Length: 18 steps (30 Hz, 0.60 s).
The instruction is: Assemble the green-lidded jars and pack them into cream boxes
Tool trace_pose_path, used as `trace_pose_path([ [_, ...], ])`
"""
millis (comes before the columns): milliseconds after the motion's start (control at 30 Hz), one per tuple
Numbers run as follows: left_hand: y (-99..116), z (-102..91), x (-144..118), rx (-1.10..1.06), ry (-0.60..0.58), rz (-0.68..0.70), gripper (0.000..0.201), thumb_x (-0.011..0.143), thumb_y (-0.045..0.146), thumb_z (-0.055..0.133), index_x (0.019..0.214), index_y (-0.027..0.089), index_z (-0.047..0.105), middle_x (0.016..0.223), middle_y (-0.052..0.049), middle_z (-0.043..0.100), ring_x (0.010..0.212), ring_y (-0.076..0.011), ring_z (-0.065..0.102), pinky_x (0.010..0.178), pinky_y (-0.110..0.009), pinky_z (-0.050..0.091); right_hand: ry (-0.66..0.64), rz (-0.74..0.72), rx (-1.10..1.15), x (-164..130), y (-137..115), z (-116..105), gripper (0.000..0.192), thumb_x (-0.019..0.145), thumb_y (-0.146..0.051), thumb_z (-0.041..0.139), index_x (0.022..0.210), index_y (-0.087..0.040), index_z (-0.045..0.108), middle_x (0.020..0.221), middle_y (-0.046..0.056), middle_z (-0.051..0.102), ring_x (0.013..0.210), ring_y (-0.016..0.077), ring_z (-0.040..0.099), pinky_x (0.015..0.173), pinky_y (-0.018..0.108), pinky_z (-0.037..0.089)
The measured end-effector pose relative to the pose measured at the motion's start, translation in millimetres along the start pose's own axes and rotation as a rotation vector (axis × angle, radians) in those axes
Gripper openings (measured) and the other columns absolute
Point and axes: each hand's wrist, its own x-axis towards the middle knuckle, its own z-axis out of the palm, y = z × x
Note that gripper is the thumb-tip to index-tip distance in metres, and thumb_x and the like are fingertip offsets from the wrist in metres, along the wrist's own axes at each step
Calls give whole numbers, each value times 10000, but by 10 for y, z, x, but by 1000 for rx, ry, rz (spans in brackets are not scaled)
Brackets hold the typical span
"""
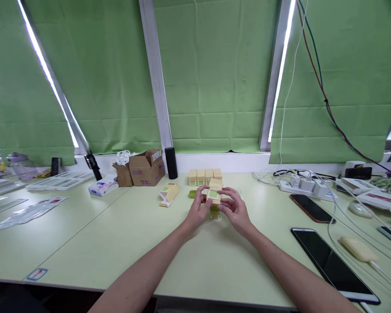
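Forearms reach over the counter (195, 261). Left hand (197, 211) and right hand (236, 211) both pinch a small carton (214, 193), fingers closed on its sides — just above a glass jar (214, 213). Advisable: keep carton square over jar.

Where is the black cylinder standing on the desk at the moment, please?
In the head view, the black cylinder stands upright at the desk's far edge, left of centre, just right of the open cardboard box.
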Motion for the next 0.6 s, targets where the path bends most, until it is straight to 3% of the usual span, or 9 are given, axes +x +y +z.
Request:
trace_pose_path([
  [400,23,-11,-53,95,-11,22,614,938,553,632,1445,312,383,1127,-81,628,1094,-242,595,1016,-444,464,6,-3,14,1,16,-16,440,823,-492,798,1208,-312,681,1432,84,421,932,191,718,926,417,623],
  [600,88,25,-72,141,26,24,550,953,504,622,1424,309,419,1060,-63,629,1042,-227,595,1021,-473,474,23,11,6,17,22,-19,427,826,-502,793,1186,-297,687,1403,81,431,880,162,717,929,404,623],
])
